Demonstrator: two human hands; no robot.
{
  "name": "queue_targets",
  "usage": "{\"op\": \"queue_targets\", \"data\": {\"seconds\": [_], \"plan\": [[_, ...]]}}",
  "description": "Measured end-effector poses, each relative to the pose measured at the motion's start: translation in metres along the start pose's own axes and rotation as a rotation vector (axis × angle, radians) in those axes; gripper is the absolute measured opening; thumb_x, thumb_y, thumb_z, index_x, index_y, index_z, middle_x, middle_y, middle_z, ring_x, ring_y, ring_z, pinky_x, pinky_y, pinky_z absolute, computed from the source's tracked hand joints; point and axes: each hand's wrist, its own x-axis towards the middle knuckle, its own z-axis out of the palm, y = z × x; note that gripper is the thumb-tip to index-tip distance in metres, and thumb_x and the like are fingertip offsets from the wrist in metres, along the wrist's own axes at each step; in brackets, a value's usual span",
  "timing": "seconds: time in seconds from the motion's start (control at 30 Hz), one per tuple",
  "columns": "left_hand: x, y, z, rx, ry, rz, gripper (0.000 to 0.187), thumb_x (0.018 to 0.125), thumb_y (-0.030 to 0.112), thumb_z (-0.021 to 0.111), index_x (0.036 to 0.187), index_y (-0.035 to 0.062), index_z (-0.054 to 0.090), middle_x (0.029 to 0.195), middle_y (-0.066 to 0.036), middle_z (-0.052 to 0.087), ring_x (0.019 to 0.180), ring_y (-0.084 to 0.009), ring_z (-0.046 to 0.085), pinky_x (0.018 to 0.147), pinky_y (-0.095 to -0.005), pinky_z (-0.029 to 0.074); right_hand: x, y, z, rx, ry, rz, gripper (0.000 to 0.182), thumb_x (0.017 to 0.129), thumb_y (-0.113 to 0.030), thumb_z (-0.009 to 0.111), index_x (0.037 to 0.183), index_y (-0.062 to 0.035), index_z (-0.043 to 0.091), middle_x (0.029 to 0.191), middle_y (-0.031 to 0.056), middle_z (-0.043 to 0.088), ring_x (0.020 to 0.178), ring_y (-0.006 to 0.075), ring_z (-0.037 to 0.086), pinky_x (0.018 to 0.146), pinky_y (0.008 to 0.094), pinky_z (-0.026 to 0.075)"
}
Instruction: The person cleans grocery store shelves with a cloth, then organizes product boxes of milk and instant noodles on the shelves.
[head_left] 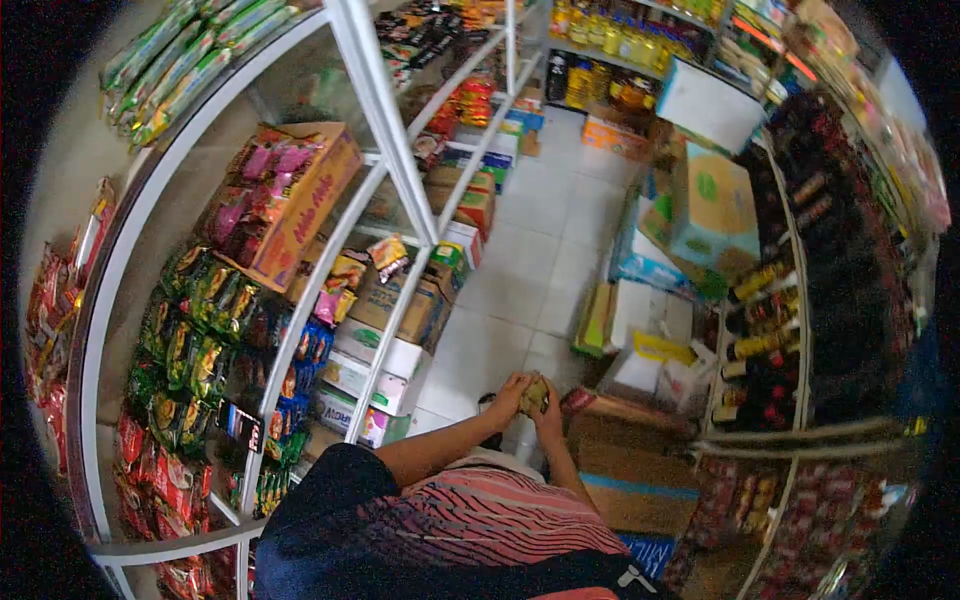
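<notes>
My left hand and my right hand are close together in front of my waist. Between them is a small olive-brown, crumpled-looking thing; its kind is too blurred to make out. Both hands have their fingers closed around it, the left from the left side and the right from below and the right. Beneath the hands lies the white tiled floor. A brown cardboard box stands just right of my right forearm.
On the left is a white-framed glass case with hanging sachets and an orange carton of pink packets. Stacked boxes and bottle shelves line the right. Oil bottles stand at the back.
</notes>
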Motion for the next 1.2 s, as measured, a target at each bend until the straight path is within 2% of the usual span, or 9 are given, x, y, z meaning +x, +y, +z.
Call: {"op": "queue_targets", "data": {"seconds": [0.1,0.23,0.33,0.53,0.63,0.8,0.93,1.13,1.2], "plan": [[0.042,0.027,-0.053,-0.249,-0.094,-0.086,0.043,0.085,0.037,0.051,0.106,0.0002,0.045,0.097,-0.008,0.053,0.084,-0.0155,0.051,0.076,-0.0291,0.042,0.06,-0.023,0.027,-0.099,-0.052,0.016,0.061,0.068,-0.005,0.062,0.122,-0.0058,0.037,0.118,0.0118,0.043,0.112,0.0236,0.041,0.096,0.0336,0.032],[0.031,0.104,-0.121,0.54,0.17,0.332,0.029,0.085,0.026,0.051,0.101,0.0011,0.053,0.095,-0.009,0.056,0.089,-0.018,0.053,0.078,-0.0298,0.042,0.127,-0.046,0.072,-0.054,-0.253,-0.034,0.058,0.064,0.002,0.061,0.117,-0.0051,0.04,0.107,0.01,0.049,0.099,0.0211,0.051,0.085,0.0305,0.042],[-0.005,0.122,-0.187,0.934,0.81,0.691,0.014,0.072,0.015,0.062,0.08,0.005,0.058,0.082,-0.011,0.059,0.079,-0.028,0.055,0.072,-0.0362,0.043,0.166,-0.069,0.105,-0.142,-0.35,-0.123,0.055,0.064,0.003,0.061,0.115,-0.005,0.042,0.105,0.0092,0.05,0.096,0.0185,0.052,0.081,0.0287,0.045],[-0.117,0.177,-0.281,1.259,1.615,0.462,0.011,0.064,0.012,0.059,0.071,0.0052,0.056,0.073,-0.012,0.055,0.073,-0.032,0.05,0.066,-0.0414,0.038,0.23,-0.106,0.17,0.074,-0.525,0.015,0.049,0.066,0.004,0.061,0.111,-0.0033,0.045,0.102,0.0085,0.053,0.09,0.0144,0.054,0.074,0.0252,0.047],[-0.147,0.153,-0.333,1.557,2.084,-0.246,0.038,0.073,0.034,0.055,0.099,0.0059,0.052,0.086,-0.015,0.058,0.101,-0.0293,0.045,0.079,-0.0464,0.035,0.273,-0.116,0.198,-0.046,-0.565,-0.326,0.05,0.065,0.002,0.063,0.111,-0.0031,0.045,0.092,0.0071,0.056,0.083,0.0144,0.056,0.071,0.0265,0.047],[-0.153,0.154,-0.369,1.0,1.949,-1.079,0.071,0.077,0.061,0.041,0.123,0.0077,0.04,0.123,-0.017,0.044,0.117,-0.0314,0.034,0.086,-0.0642,0.02,0.34,-0.171,0.229,-0.044,-0.705,-0.311,0.053,0.064,-0.006,0.067,0.112,-0.0043,0.046,0.105,0.0132,0.051,0.1,0.025,0.05,0.087,0.0322,0.039],[-0.146,0.131,-0.4,0.993,2.218,-0.886,0.066,0.073,0.053,0.053,0.116,0.0034,0.045,0.111,-0.018,0.051,0.11,-0.0303,0.04,0.085,-0.0592,0.026,0.38,-0.208,0.261,-0.116,-0.803,-0.497,0.053,0.063,-0.006,0.067,0.111,-0.0049,0.046,0.106,0.0142,0.051,0.099,0.03,0.049,0.085,0.0353,0.039],[-0.02,0.199,-0.292,0.565,1.88,0.17,0.045,0.075,0.023,0.06,0.111,0.0003,0.045,0.109,-0.018,0.047,0.107,-0.0319,0.04,0.095,-0.0414,0.026,0.402,-0.204,0.329,-0.417,-0.587,-1.063,0.041,0.06,-0.005,0.064,0.099,-0.0067,0.052,0.104,0.0113,0.052,0.096,0.0306,0.046,0.083,0.0405,0.038],[0.015,0.205,-0.282,1.019,1.857,-0.119,0.056,0.074,0.033,0.061,0.117,0.0032,0.042,0.122,-0.015,0.042,0.116,-0.0292,0.036,0.098,-0.043,0.022,0.392,-0.198,0.341,-0.377,-0.689,-1.089,0.037,0.06,-0.005,0.063,0.096,-0.006,0.053,0.104,0.0103,0.051,0.095,0.0301,0.046,0.083,0.0401,0.038]]}}
